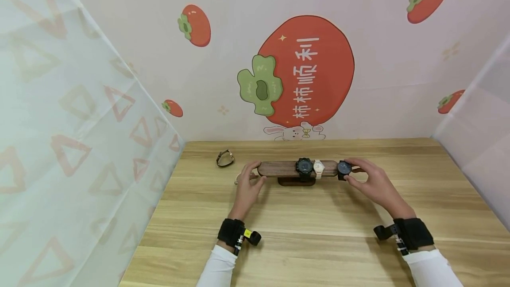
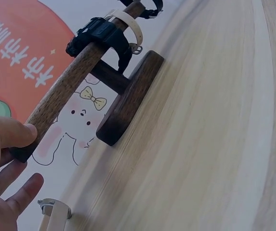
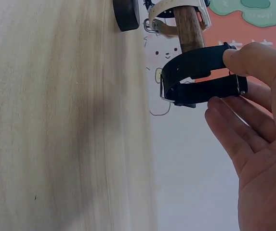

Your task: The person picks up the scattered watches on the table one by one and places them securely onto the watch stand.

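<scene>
A wooden watch stand (image 1: 279, 168) stands at the back of the table, its dark base (image 1: 296, 182) below the bar. My left hand (image 1: 246, 195) pinches the bar's left end between thumb and fingers. On the bar sit a chunky black watch (image 1: 304, 167) and, right of it, a white-strapped watch (image 1: 318, 168). At the bar's right end, my right hand (image 1: 376, 184) pinches a black watch (image 1: 344, 168) by its case. In the right wrist view, its buckled strap (image 3: 190, 60) forms a loop at the bar's tip; how far the bar enters it is unclear.
A dark, thin-strapped watch (image 1: 225, 158) lies on the table (image 1: 303, 242) at the back left. Beside my left hand is a light-strapped watch (image 2: 56, 216), partly hidden in the head view. A printed wall sheet (image 1: 378, 114) rises behind the table.
</scene>
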`<state>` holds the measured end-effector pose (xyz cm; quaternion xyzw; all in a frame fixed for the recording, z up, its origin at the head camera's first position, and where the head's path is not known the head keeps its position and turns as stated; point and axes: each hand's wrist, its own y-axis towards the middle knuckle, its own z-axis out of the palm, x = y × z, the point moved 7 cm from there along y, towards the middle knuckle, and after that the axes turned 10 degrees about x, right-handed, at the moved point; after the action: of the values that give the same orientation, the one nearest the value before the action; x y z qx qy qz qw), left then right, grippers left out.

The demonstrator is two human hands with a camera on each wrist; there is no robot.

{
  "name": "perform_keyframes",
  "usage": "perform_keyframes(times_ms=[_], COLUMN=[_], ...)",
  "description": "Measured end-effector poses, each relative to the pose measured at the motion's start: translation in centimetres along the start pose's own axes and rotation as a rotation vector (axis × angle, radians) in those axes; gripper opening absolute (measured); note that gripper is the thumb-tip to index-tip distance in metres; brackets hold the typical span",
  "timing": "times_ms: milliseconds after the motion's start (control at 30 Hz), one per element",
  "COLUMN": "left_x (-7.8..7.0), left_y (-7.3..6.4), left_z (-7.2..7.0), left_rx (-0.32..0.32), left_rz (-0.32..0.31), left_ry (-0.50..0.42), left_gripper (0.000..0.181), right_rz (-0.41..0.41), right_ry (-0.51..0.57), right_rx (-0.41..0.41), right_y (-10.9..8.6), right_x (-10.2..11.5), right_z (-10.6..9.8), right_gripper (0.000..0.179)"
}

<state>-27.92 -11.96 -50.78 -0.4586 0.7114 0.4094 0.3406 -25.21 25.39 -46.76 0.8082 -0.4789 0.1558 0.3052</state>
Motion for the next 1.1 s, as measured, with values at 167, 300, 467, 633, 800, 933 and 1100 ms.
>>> perform_keyframes(times_ms=[167, 300, 467, 633, 800, 933, 1100], left_x=[0.1, 0.1, 0.0, 0.1, 0.2, 0.3, 0.3], left_y=[0.1, 0.1, 0.1, 0.1, 0.1, 0.1, 0.1], left_z=[-0.1, -0.1, -0.2, -0.3, -0.3, -0.3, -0.3], left_rx=[0.013, 0.015, 0.013, 0.010, 0.015, 0.017, 0.013], left_rz=[0.001, 0.015, 0.033, 0.038, 0.029, 0.023, 0.024], left_ry=[0.007, -0.001, -0.008, -0.010, -0.007, -0.005, -0.002], left_gripper=[0.051, 0.050, 0.050, 0.050, 0.050, 0.050, 0.050], right_rz=[-0.004, -0.006, -0.008, -0.018, -0.011, 0.010, 0.021], right_ry=[0.025, 0.035, 0.059, 0.056, 0.059, 0.070, 0.064], right_rx=[0.016, 0.033, 0.052, 0.051, 0.064, 0.083, 0.091], right_y=[0.4, 0.8, 1.1, 1.3, 1.4, 1.5, 1.5], right_x=[0.0, 0.0, -0.2, -0.3, -0.3, -0.5, -0.4], right_z=[0.4, 0.9, 1.4, 1.8, 2.0, 2.1, 2.1], right_gripper=[0.053, 0.054, 0.054, 0.055, 0.055, 0.055, 0.056])
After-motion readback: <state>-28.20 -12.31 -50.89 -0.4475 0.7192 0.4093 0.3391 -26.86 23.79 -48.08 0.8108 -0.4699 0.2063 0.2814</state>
